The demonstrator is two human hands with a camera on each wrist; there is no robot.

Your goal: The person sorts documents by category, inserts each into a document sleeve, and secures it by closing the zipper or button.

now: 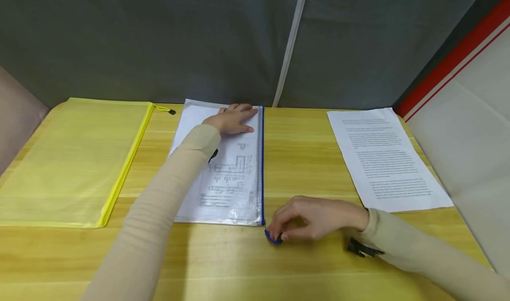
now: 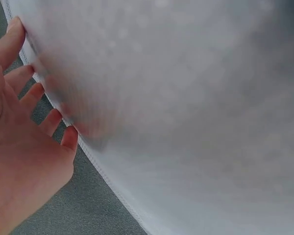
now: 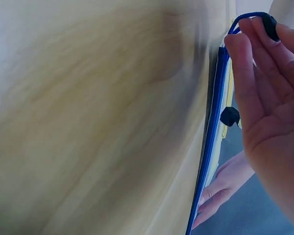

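Observation:
A clear mesh zip pouch (image 1: 223,177) with a blue zipper edge (image 1: 262,168) lies on the wooden table (image 1: 303,159), a printed drawing sheet inside it. My left hand (image 1: 233,118) lies flat with straight fingers on the pouch's far end, pressing it down; in the left wrist view the fingers (image 2: 19,78) rest at the pouch edge (image 2: 103,171). My right hand (image 1: 307,223) is at the pouch's near right corner and pinches the blue zipper pull cord (image 1: 272,238). In the right wrist view the cord (image 3: 250,19) sits between the fingertips (image 3: 245,54), beside the blue zipper (image 3: 210,137).
A yellow zip pouch (image 1: 71,159) lies at the left of the table. A printed text sheet (image 1: 386,159) lies at the right. A grey curtain (image 1: 159,40) hangs behind the table; a pale panel with a red stripe (image 1: 458,53) stands at the right.

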